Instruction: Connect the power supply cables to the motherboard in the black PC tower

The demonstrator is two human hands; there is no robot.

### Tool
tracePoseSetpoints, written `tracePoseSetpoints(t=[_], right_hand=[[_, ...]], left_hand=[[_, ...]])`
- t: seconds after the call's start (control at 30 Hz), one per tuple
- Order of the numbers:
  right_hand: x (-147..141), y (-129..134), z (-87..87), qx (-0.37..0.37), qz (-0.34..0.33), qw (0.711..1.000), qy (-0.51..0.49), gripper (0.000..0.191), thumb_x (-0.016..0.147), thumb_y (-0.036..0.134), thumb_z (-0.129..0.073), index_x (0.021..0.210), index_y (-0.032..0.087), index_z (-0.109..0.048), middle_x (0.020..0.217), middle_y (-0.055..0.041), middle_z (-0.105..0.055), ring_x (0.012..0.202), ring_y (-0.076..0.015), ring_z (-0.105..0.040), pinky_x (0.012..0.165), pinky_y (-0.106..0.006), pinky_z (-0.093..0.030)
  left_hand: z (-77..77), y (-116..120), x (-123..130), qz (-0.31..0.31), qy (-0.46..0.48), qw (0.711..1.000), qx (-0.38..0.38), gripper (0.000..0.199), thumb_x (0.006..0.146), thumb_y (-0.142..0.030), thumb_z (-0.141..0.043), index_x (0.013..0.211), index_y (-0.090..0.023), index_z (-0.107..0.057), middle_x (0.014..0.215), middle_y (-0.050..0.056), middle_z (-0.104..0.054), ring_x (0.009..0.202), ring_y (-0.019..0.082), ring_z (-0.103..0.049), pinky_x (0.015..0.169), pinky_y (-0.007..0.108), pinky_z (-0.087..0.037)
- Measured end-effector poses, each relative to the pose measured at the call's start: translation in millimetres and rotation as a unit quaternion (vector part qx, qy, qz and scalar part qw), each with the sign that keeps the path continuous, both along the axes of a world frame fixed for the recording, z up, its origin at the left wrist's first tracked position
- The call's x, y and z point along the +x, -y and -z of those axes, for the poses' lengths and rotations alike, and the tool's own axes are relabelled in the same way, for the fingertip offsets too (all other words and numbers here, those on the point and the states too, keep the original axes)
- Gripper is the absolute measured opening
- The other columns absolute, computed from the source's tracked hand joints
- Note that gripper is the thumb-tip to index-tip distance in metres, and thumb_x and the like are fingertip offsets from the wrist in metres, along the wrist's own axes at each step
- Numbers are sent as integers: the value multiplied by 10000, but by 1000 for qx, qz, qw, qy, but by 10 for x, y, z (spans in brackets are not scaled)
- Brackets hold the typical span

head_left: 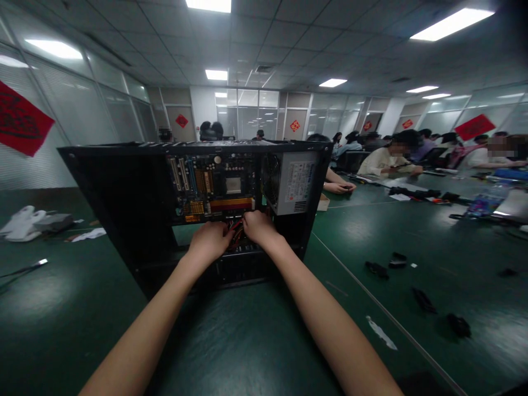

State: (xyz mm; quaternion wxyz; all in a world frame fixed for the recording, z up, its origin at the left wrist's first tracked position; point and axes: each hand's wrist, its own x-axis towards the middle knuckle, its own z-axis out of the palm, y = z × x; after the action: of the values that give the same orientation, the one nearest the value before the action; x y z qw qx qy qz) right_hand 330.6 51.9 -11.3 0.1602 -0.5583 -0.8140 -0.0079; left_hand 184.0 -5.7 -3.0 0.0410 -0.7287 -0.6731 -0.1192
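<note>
Evidently, in the head view, the left hand (210, 241) and right hand (259, 226) had fingers bent in at the coloured wires (237, 236), below the board (244, 164) inside the computer case (111, 184), though I could not tell whether they gripped. A hard tug could have strained the wires; a slip could have scraped knuckles against the case.

At the centre of the frame, the cables (237, 234) are partly covered by the left hand (210, 241) and right hand (259, 226); finger contact cannot be resolved. The 2 forearms (325, 308) are cut off by the bottom edge, and 1 red banner (20, 118) by the left edge. Print on the power supply label (300, 181) is illegible. At lower right, small black objects (423, 301) cannot be identified.
</note>
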Motion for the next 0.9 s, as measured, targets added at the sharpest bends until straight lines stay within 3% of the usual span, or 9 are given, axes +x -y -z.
tracePoseSetpoints(t=[0.43, 0.9], right_hand=[[16, -27, -19, -7, 14, 999, -37, 359, 975, 301, -405, 1045, 150, -723, 1035, -169, -719, 962, -282, -692, 770, -335, -512], [-6, 24, -47, 5, 0, 1000, -4, 384, 987, 271, -367, 1052, 122, -715, 1014, -198, -714, 954, -289, -696, 779, -343, -520]], left_hand=[[-20, 11, 15, -16, 5, 1000, -3, 397, 920, -463, -411, 867, -202, -706, 905, 120, -724, 852, 270, -663, 664, 325, -442], [5, -10, -7, -6, -10, 1000, -2, 402, 919, -468, -409, 876, -204, -708, 914, 126, -722, 861, 273, -662, 702, 338, -458]])
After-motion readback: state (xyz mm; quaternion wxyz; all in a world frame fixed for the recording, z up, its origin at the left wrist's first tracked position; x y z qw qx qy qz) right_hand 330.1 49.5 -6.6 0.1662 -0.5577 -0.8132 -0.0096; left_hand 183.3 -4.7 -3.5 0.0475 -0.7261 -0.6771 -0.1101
